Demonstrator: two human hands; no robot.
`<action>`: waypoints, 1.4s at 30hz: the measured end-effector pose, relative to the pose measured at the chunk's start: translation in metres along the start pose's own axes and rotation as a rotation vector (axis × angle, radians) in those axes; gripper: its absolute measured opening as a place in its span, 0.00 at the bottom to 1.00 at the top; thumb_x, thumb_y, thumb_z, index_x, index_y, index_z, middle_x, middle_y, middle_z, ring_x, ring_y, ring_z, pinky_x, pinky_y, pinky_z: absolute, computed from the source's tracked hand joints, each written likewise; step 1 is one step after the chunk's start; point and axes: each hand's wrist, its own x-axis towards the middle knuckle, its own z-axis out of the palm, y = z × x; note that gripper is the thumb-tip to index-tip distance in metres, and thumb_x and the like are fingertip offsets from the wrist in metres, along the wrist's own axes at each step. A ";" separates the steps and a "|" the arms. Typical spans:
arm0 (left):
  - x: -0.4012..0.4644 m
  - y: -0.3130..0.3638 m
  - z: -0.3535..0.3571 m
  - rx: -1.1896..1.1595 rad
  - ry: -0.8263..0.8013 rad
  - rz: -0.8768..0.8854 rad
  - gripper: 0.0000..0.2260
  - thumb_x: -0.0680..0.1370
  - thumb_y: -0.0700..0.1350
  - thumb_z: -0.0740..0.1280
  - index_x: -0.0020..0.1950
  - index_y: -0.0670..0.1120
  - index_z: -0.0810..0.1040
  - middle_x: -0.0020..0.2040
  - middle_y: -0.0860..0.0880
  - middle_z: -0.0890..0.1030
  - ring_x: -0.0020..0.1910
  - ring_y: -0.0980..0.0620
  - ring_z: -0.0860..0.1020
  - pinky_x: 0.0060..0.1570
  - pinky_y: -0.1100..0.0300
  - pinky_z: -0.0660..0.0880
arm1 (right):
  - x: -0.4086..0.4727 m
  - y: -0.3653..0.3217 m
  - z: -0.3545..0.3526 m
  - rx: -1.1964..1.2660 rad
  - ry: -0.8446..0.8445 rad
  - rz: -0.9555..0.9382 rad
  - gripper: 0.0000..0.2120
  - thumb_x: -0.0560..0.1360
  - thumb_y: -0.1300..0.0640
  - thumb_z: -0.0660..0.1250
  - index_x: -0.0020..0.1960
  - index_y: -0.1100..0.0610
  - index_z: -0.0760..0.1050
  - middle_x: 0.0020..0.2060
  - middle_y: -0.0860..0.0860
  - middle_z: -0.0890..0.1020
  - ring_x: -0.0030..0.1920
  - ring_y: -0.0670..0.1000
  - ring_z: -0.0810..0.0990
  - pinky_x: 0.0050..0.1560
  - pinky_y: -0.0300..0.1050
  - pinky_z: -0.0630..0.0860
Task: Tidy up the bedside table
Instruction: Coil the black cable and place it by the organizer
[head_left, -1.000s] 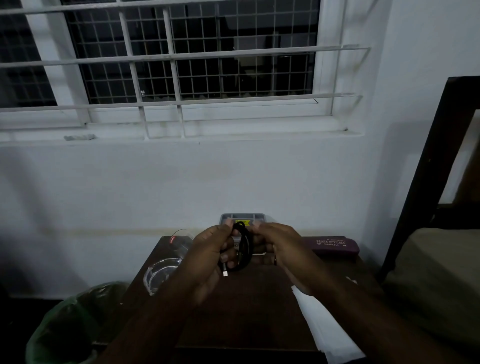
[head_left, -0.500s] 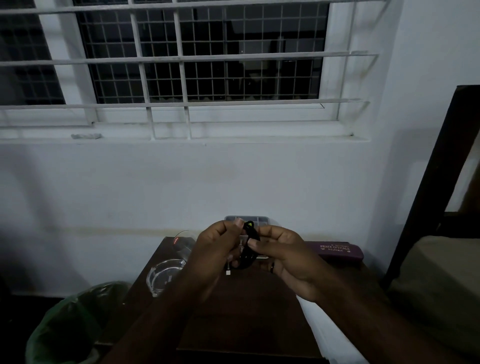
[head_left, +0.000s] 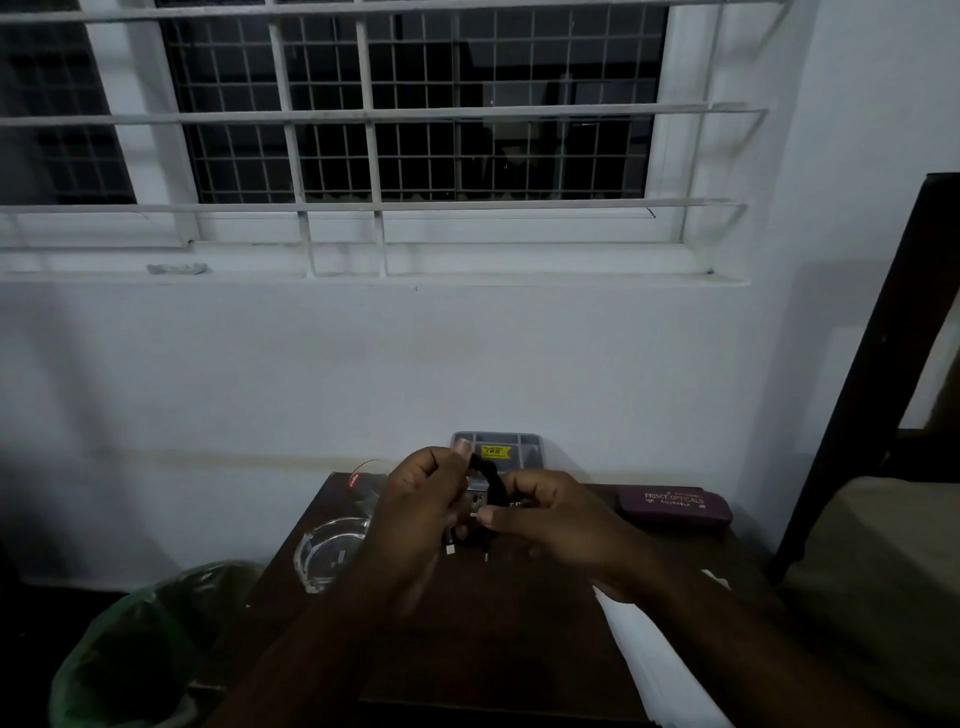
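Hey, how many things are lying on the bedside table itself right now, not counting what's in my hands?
4 visible: glass ashtray at left, grey box at the back, purple spectacle case at right, white paper at the right edge. The hands may hide more.

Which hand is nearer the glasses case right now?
Right. The right hand is just left of the glasses case; the left hand is farther left, past the black cable both hold.

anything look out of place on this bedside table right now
The white paper hangs askew over the bedside table at its right front edge. Otherwise nothing stands out: both hands, left hand and right hand, hold the coiled black cable.
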 end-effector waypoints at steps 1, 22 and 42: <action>0.001 0.000 0.000 -0.008 0.015 -0.003 0.16 0.74 0.57 0.67 0.40 0.44 0.78 0.23 0.50 0.64 0.22 0.53 0.63 0.24 0.62 0.66 | 0.001 0.000 -0.001 -0.014 -0.035 0.013 0.09 0.74 0.52 0.71 0.51 0.55 0.81 0.46 0.52 0.86 0.42 0.46 0.84 0.38 0.35 0.77; -0.005 -0.026 0.007 0.135 0.132 -0.164 0.11 0.73 0.38 0.73 0.54 0.43 0.78 0.43 0.45 0.86 0.43 0.48 0.85 0.38 0.57 0.81 | -0.005 0.025 -0.038 0.323 0.110 0.212 0.14 0.71 0.58 0.75 0.55 0.58 0.79 0.46 0.56 0.86 0.45 0.54 0.86 0.45 0.46 0.82; 0.015 -0.136 0.075 0.681 -0.128 -0.168 0.11 0.73 0.40 0.72 0.54 0.48 0.79 0.51 0.55 0.80 0.50 0.62 0.79 0.44 0.72 0.75 | -0.012 0.097 -0.094 -0.187 0.463 0.449 0.06 0.77 0.63 0.67 0.47 0.65 0.81 0.44 0.61 0.84 0.46 0.59 0.85 0.50 0.54 0.83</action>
